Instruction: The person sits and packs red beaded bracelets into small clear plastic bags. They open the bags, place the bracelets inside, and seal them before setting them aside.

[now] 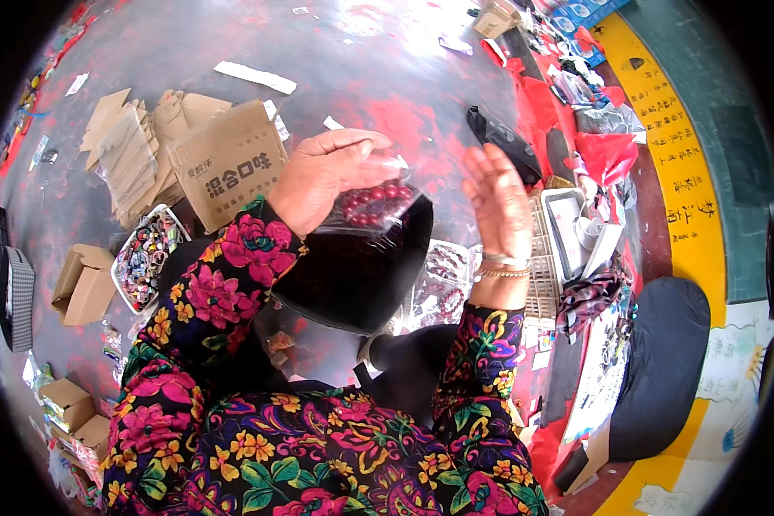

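My left hand (328,176) is closed on the top of a small clear plastic bag. Inside the bag is a dark red bead bracelet (374,206), hanging above a black, smooth-topped surface (353,279). To the right, my right hand (500,206) is raised with its fingers stretched out and nothing in it; bracelets (503,267) circle its wrist. Between the right forearm and the black surface lie clear bags with more beads (439,284). Part of the left fingers' grip is hidden behind the hand itself.
Flattened cardboard (133,155) and a brown carton (224,163) lie at the far left. Nearer stand a white basket of mixed small items (150,258) and an open box (84,284). At right are a cream basket (542,258), a black bag (503,142) and red sheeting (606,155).
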`<state>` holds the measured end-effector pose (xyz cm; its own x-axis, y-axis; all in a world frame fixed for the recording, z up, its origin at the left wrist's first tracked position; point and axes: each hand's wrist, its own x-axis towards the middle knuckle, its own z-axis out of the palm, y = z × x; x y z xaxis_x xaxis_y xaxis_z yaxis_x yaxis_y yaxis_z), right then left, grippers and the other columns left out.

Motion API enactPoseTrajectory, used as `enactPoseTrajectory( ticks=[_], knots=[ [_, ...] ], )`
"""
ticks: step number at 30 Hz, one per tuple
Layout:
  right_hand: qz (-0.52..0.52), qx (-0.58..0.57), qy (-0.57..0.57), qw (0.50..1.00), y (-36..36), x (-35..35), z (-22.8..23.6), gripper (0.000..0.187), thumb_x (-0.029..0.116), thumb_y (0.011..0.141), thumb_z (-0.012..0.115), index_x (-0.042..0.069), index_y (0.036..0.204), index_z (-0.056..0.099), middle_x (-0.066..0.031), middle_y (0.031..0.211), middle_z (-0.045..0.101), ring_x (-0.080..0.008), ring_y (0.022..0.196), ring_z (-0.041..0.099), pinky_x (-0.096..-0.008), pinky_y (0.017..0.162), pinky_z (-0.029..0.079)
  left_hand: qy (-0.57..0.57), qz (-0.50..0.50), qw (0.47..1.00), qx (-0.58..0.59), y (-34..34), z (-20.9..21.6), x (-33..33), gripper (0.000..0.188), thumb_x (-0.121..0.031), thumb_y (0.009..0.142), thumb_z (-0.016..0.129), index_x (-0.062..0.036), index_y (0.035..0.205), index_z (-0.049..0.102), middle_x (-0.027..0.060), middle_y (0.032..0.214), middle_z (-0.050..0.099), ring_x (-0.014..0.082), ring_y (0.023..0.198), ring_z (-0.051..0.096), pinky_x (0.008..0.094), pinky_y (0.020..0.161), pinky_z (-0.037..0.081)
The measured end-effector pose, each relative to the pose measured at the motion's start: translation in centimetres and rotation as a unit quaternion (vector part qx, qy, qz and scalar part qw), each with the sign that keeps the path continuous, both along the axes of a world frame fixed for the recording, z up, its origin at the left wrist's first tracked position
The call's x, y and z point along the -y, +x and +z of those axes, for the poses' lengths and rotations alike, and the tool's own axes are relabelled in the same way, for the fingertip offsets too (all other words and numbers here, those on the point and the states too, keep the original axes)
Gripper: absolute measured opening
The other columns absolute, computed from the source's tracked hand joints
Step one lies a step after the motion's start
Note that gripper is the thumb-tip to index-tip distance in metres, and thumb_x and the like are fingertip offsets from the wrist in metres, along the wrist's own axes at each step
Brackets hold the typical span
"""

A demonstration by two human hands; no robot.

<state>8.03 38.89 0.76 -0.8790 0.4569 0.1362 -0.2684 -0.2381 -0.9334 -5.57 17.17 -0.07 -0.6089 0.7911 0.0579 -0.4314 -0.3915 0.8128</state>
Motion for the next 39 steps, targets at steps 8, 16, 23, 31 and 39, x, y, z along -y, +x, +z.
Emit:
enactPoseTrajectory(
  ticks=[8,16,23,31,39],
  knots=[
    [0.015,0.044,0.011,0.999,-0.8,5.4,-0.4,0.024,0.003,0.079,0.064,0.0,0.103,0.061,-0.0126,0.095,0.066,-0.0174,0.089,0.062,-0.0253,0.079,0.044,0.052,-0.056,0.997,0.033,-0.1,0.1,0.0,0.028,-0.014,0.093,0.044,0.0061,0.112,0.052,0.0188,0.105,0.06,0.0288,0.1,0.059,0.0393,0.09,0.047],
    [-0.01,0.045,0.05,0.998,-0.3,5.2,0.2,0.018,0.005,0.078,0.065,0.0,0.095,0.064,-0.0115,0.085,0.067,-0.0122,0.075,0.062,-0.0194,0.057,0.04,0.015,-0.072,0.997,-0.011,0.0,-0.1,-0.1,0.03,-0.015,0.093,0.043,0.0048,0.114,0.051,0.0195,0.1,0.062,0.0283,0.097,0.061,0.0375,0.088,0.047],
    [-0.039,0.054,0.074,0.995,-0.1,5.3,0.4,0.012,0.005,0.078,0.066,0.0,0.089,0.066,-0.0121,0.08,0.068,-0.0148,0.069,0.064,-0.0189,0.049,0.039,0.013,-0.04,0.998,-0.042,0.0,-0.2,-0.1,0.029,-0.016,0.094,0.043,0.0038,0.112,0.053,0.016,0.101,0.062,0.0254,0.098,0.06,0.035,0.09,0.045],
    [-0.044,0.068,0.078,0.994,0.1,5.2,0.9,0.015,0.008,0.079,0.065,-0.002,0.091,0.065,-0.0146,0.08,0.067,-0.0176,0.068,0.066,-0.0186,0.048,0.041,-0.029,-0.002,0.971,-0.239,-0.8,0.8,0.4,0.023,-0.011,0.091,0.048,0.0007,0.109,0.057,0.0094,0.103,0.062,0.0129,0.096,0.059,0.0218,0.076,0.042],
    [-0.019,0.072,0.067,0.995,0.3,5.7,1.5,0.017,0.008,0.08,0.064,-0.004,0.093,0.064,-0.0159,0.08,0.067,-0.0187,0.068,0.066,-0.0184,0.047,0.041,-0.105,-0.03,0.967,-0.229,-0.9,1.1,0.9,0.017,-0.008,0.089,0.051,-0.0012,0.102,0.058,0.0091,0.099,0.064,0.0149,0.093,0.061,0.0177,0.055,0.045]
  ],
)
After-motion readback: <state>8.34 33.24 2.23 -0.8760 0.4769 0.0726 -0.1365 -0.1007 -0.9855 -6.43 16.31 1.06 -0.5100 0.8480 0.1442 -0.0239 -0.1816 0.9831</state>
